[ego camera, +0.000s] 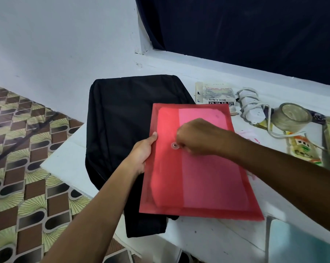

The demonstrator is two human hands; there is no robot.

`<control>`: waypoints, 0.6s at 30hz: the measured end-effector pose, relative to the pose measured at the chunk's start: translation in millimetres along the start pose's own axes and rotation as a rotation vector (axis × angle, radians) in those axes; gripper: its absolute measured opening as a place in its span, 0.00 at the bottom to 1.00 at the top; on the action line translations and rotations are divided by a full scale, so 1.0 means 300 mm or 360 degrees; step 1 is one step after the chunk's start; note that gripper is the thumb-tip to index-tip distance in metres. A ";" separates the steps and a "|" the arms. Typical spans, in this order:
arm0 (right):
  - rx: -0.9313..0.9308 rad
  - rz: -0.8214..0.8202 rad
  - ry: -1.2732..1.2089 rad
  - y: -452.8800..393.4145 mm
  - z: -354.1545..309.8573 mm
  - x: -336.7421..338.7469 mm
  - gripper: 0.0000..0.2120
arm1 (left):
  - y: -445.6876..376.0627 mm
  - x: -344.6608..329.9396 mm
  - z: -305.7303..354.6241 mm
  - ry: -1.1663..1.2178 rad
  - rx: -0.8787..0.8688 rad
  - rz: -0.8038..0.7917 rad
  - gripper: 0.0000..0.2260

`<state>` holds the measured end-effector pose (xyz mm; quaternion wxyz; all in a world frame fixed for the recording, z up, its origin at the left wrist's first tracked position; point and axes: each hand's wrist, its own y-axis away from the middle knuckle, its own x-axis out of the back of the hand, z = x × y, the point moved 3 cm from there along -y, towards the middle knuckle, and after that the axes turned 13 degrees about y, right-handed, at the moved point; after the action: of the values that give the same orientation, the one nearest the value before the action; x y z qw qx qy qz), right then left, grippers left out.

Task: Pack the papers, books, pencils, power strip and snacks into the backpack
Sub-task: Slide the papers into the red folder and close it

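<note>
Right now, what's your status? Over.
Left hand grips translucent red plastic folder edge. Right hand fingers its snap button. Flat black fabric backpack underneath, not visibly open.

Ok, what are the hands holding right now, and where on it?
The left hand grips the red folder at its left edge. The right hand pinches at the snap button on its flap.

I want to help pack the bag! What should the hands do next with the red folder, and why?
Probably finish closing the snap. The right hand has its fingers curled at the round button on the red folder, while the left hand holds the folder's edge. The papers show through inside. The black backpack lies flat underneath with no opening visible, so fastening likely comes first.
</note>
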<state>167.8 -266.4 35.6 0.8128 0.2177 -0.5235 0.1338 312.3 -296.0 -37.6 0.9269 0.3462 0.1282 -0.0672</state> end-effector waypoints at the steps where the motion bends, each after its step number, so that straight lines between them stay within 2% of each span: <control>1: 0.0041 -0.0043 0.0140 0.007 -0.040 0.020 0.07 | 0.000 0.000 -0.001 0.0016 -0.0002 0.0007 0.14; 4: 0.0108 -0.0157 0.0308 0.008 -0.131 0.054 0.11 | 0.004 0.001 -0.001 0.0049 -0.0003 0.0005 0.14; 8: 0.0177 -0.0022 0.0212 -0.042 -0.147 0.067 0.09 | 0.006 0.001 -0.002 0.0034 -0.0016 -0.0006 0.14; 10: 0.0172 0.0036 -0.0036 -0.094 -0.122 0.045 0.04 | 0.003 -0.001 -0.005 -0.0007 -0.0030 -0.0028 0.14; 14: -0.0067 -0.0098 -0.0953 -0.153 -0.018 -0.015 0.08 | 0.011 0.000 -0.004 -0.0055 -0.0057 -0.0086 0.17; 16: -0.0195 -0.0082 -0.1141 -0.142 0.033 -0.042 0.08 | 0.015 -0.003 -0.003 -0.0030 -0.0030 -0.0152 0.19; 18: -0.0276 -0.0025 -0.1153 -0.121 0.074 -0.085 0.08 | 0.018 -0.010 -0.005 -0.0022 -0.0013 -0.0187 0.19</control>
<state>155.7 -308.6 12.7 0.5911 0.1854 -0.7850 -0.0030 310.2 -290.8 -34.4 0.9236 0.3339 0.1422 -0.1236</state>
